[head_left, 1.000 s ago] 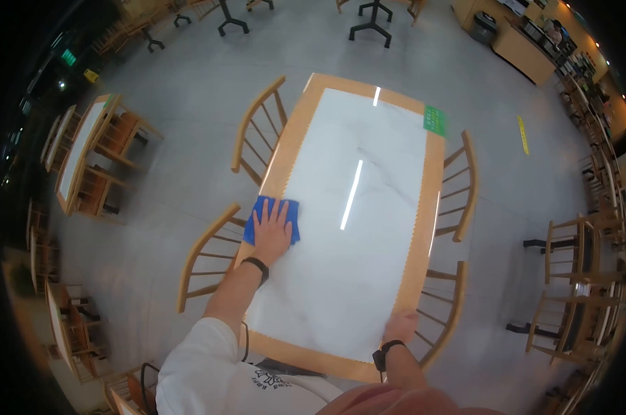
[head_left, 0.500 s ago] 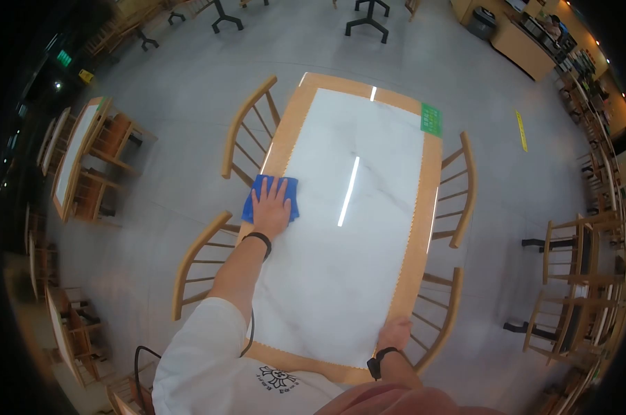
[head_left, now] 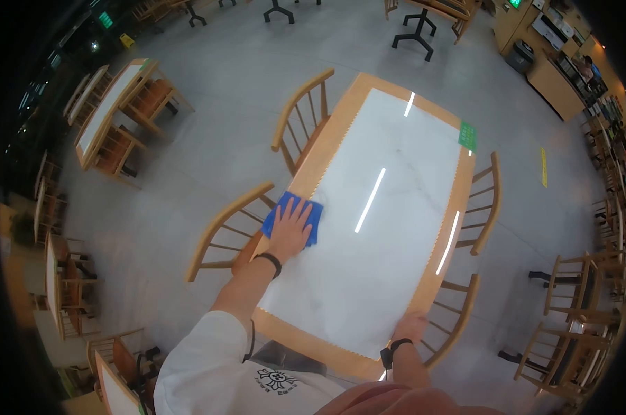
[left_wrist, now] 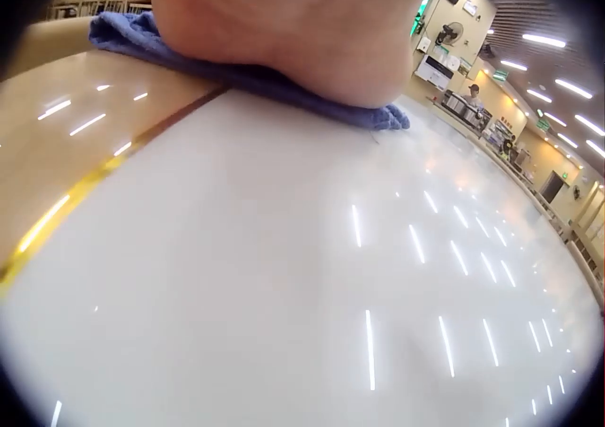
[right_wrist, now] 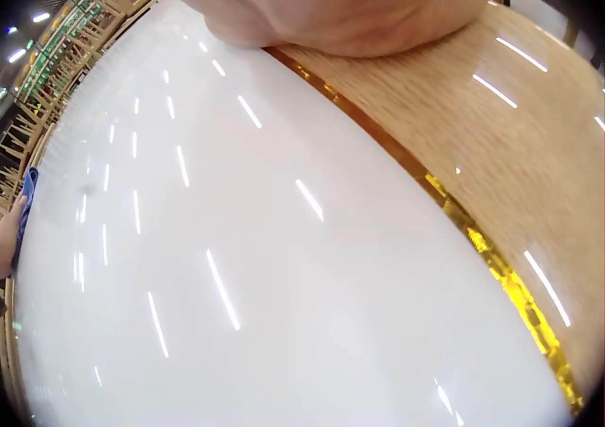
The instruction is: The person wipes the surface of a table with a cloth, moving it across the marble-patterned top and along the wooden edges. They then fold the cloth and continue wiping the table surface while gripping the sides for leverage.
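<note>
My left hand [head_left: 290,232] lies on a folded blue cloth [head_left: 314,223], its fingers straight and slightly spread. The cloth is flat on the left long side of a table [head_left: 368,277], across its wooden border and white marbled top. In the left wrist view the heel of the hand [left_wrist: 284,39] presses on the cloth [left_wrist: 255,82]. My right hand [head_left: 411,326] rests on the wooden border [head_left: 424,294] near the table's near right corner. The right wrist view shows only the heel of that hand [right_wrist: 350,16] against the border; its fingers are hidden.
Two wooden chairs stand along the left side, the nearer one [head_left: 206,238] beside my left arm. Two more flank the right side, one [head_left: 465,311] close to my right hand. A green sticker [head_left: 468,136] marks the far right corner. Other tables and chairs [head_left: 112,111] stand around.
The left hand and cloth first slid along the left border away from me, then back a little nearer. The right hand stayed at the near right corner. The head view has turned left.
</note>
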A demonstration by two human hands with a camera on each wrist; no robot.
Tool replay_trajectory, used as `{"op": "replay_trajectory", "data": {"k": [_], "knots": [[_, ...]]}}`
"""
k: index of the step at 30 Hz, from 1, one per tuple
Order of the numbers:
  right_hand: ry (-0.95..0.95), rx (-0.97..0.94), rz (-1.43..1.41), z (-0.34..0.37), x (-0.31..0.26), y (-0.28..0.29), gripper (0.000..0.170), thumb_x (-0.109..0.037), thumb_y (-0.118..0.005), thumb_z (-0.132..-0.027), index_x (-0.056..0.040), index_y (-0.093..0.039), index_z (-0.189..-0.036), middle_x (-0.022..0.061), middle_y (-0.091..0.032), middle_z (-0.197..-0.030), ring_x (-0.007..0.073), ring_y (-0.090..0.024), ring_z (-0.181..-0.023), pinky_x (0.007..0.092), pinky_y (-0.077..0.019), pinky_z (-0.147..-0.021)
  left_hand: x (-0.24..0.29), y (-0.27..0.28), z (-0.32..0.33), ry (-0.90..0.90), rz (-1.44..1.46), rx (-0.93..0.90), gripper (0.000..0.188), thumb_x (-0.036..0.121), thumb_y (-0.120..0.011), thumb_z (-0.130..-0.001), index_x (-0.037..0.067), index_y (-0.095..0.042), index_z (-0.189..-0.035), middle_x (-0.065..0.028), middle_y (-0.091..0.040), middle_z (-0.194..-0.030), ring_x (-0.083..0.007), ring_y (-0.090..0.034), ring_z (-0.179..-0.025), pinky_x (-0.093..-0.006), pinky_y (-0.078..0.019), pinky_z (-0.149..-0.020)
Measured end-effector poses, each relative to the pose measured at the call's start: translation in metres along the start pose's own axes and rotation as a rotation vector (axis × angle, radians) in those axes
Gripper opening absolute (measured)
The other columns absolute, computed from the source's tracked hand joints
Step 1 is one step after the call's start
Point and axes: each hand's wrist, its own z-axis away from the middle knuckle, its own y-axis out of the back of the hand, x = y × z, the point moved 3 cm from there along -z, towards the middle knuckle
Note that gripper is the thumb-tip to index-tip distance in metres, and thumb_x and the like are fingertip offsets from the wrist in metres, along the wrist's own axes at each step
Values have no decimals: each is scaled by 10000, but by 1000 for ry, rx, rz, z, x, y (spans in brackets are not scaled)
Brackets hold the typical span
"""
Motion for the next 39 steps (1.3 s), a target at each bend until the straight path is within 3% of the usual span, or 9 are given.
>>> {"op": "replay_trajectory", "data": {"k": [2, 4, 8, 13, 20, 26, 34, 39], "knots": [[271, 56, 45, -19, 14, -21, 541, -466, -365, -1130, -9, -653, -1155, 246, -769, -1130, 477, -738, -1034, 578, -572, -904, -9, 4, 40, 19, 25, -20, 653, 374, -530, -1088, 179, -390, -1695, -68, -301, -1788, -343, -220, -1658, -596, -145, -1338], [346, 44, 36, -28, 36, -32, 536, -466, -371, -1129, -9, -650, -1141, 236, -771, -1125, 466, -741, -1036, 561, -575, -896, -17, 3, 86, 45, 36, -54, 652, 370, -535, -1085, 177, -396, -1692, -70, -295, -1791, -346, -218, -1659, -596, -142, -1338], [131, -66, 1, -16, 8, -14, 371, -283, -476, -1083, 31, -654, -1170, 266, -751, -1148, 426, -746, -1088, 485, -613, -882, -27, 5, 179, 73, 49, -82, 675, 355, -586, -1042, 154, -440, -1669, -86, -339, -1773, -360, -237, -1653, -603, -132, -1337], [24, -1, -101, 1, -4, 4, 616, -481, -312, -1105, 2, -685, -1188, 252, -767, -1185, 493, -720, -1112, 587, -550, -974, -37, 0, 281, 103, 58, -94, 688, 338, -599, -1011, 69, -478, -1632, -171, -357, -1752, -449, -236, -1636, -653, -120, -1317], [-21, -2, -51, 9, -14, 18, 632, -493, -295, -1102, -4, -682, -1205, 258, -768, -1170, 494, -725, -1093, 583, -552, -961, -33, -6, 321, 172, 25, -96, 681, 326, -584, -1010, 65, -479, -1631, -187, -356, -1750, -478, -234, -1630, -683, -113, -1303], [-50, 3, -127, 12, -14, 18, 618, -493, -322, -1105, -10, -699, -1186, 267, -764, -1165, 498, -725, -1085, 578, -563, -951, -19, 3, 257, 103, 17, -30, 658, 315, -563, -1034, 81, -469, -1643, -176, -355, -1753, -466, -256, -1625, -672, -124, -1307], [-67, 35, -47, 5, -11, 10, 576, -483, -348, -1109, -13, -680, -1141, 272, -765, -1115, 530, -718, -1045, 612, -560, -921, 24, -9, 55, -66, -22, 77, 644, 334, -534, -1073, 129, -429, -1675, -145, -365, -1751, -427, -283, -1618, -664, -150, -1305], [-59, 69, 3, 0, -5, 4, 523, -441, -377, -1106, -21, -687, -1117, 280, -766, -1076, 533, -726, -995, 633, -566, -887, 57, -23, -68, -63, -59, 114, 635, 353, -512, -1085, 161, -419, -1683, -100, -351, -1765, -403, -271, -1628, -662, -165, -1300]]}}
